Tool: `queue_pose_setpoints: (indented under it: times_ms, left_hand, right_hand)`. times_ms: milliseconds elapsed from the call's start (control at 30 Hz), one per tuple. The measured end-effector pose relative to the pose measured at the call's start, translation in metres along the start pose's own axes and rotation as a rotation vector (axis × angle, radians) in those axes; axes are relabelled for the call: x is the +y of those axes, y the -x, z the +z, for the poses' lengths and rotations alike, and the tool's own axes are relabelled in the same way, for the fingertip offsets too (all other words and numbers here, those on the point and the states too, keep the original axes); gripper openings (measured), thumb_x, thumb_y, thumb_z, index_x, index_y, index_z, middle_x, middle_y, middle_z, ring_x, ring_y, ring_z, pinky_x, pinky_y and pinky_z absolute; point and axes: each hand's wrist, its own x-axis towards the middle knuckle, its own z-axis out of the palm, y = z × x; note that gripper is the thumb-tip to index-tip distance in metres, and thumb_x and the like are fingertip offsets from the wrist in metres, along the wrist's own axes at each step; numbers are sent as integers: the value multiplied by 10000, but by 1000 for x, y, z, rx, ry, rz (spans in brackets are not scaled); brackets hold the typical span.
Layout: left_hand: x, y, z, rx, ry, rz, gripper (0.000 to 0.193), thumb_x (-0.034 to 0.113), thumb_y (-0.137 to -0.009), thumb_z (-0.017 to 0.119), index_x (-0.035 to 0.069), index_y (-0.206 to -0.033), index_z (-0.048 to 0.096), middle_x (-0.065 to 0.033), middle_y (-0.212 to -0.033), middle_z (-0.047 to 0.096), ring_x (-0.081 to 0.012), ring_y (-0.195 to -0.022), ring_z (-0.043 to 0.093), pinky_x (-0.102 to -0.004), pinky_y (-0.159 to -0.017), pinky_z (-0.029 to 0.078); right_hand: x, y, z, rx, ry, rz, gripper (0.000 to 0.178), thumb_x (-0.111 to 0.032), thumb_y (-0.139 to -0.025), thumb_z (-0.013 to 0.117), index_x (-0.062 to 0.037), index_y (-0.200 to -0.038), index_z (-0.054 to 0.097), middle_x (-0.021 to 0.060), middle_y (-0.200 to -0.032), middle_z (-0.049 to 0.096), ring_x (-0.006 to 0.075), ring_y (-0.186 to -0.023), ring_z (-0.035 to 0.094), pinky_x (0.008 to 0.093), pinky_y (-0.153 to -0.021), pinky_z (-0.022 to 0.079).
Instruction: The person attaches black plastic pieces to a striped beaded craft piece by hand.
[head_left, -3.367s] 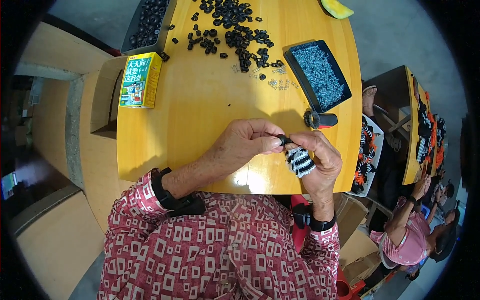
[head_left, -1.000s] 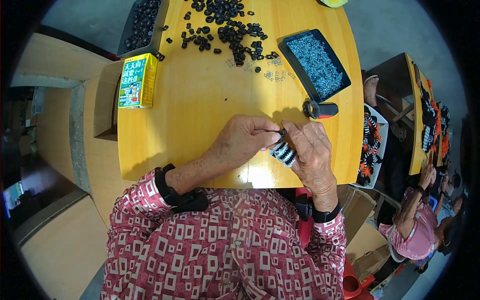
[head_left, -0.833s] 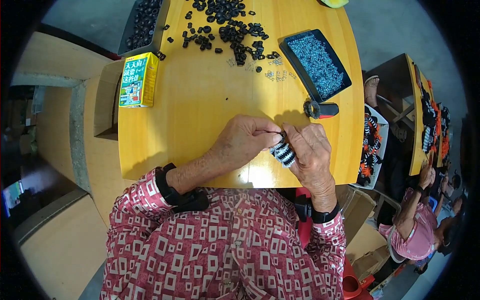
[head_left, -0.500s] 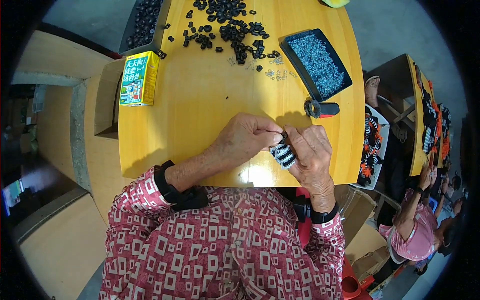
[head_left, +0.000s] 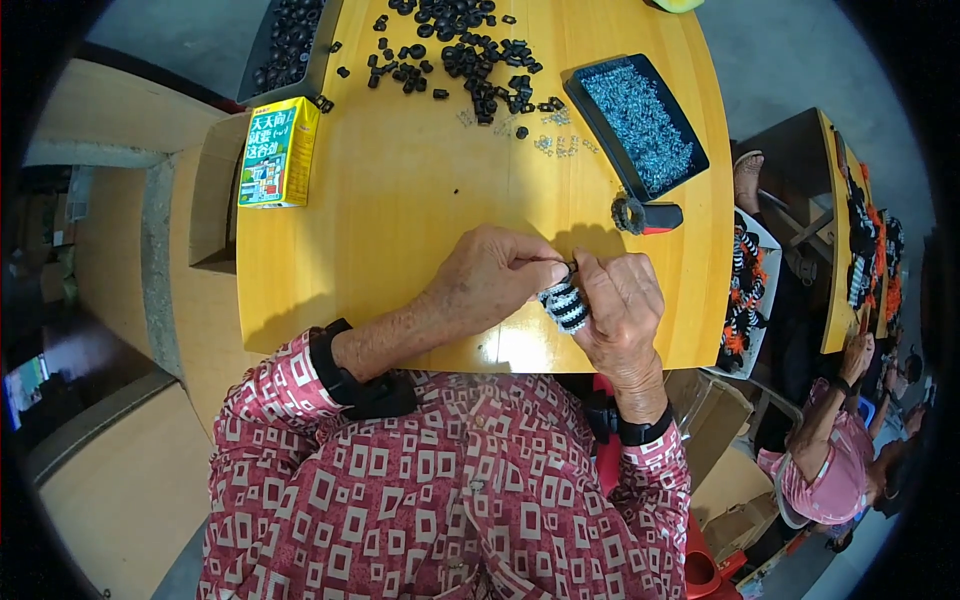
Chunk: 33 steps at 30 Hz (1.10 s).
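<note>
Near the table's front edge, my two hands meet over a small black-and-white striped knitted piece [head_left: 565, 307]. The fingers of my right hand [head_left: 622, 310] are closed round its right side. My left hand [head_left: 478, 278] pinches thumb and finger together at the top of the piece. A tiny dark part [head_left: 571, 267] shows between the fingertips of both hands; its kind is too small to make out. Beyond my right hand lies a dark ring-shaped object [head_left: 627, 215] beside a black and red handle-like thing [head_left: 661, 217].
Loose black plastic parts [head_left: 475, 65] and small clear pieces [head_left: 560, 146] lie on the far tabletop. A black tray [head_left: 699, 160] holds many clear bits. At left stand a yellow-green carton [head_left: 280, 155] and a dark bin [head_left: 322, 62]. Another person [head_left: 835, 470] sits at right.
The striped piece has turned slightly between my fingers, and its top is drawn a little closer to my left fingertips. Both hands stay in nearly the same place.
</note>
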Motion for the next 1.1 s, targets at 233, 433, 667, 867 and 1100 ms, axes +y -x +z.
queue_pose_setpoints:
  times_ms: [233,433,667,867,1100]
  left_hand:
    - [-1,2,0,14,-10,18,230,153,-920,669,-52,-1021,696,-5,-783,649,-59,-716,557,-231,-651,468]
    - [5,3,1,-15,-83,-9,216,131,-909,668,-57,-1011,696,-32,-818,681,-66,-756,590,-245,-678,490]
    - [6,1,-1,-33,-112,-16,205,111,-909,658,-61,-1015,696,-49,-846,699,-76,-778,608,-255,-701,506]
    - [3,1,-1,-40,-68,-21,206,106,-911,647,-65,-1014,693,-50,-841,697,-73,-778,605,-247,-698,503]
    - [4,2,1,-20,-95,-9,192,114,-911,646,-61,-975,693,-32,-818,680,-66,-762,593,-243,-682,493]
  right_hand:
    - [1,1,3,10,-45,41,378,-41,-635,729,43,-995,651,108,-733,518,277,-668,539,388,-622,422]
    - [3,5,5,45,-98,29,354,-79,-625,740,27,-951,652,101,-730,514,272,-665,531,388,-615,406]
    - [4,5,3,13,-63,-22,328,-95,-607,731,22,-902,651,94,-725,514,268,-659,526,384,-606,395]
    - [3,6,6,22,-76,3,309,-78,-622,741,17,-899,642,98,-725,513,275,-652,527,388,-601,405]
    - [4,4,5,-25,-74,26,287,-82,-667,756,12,-907,629,103,-718,507,277,-652,531,385,-598,416]
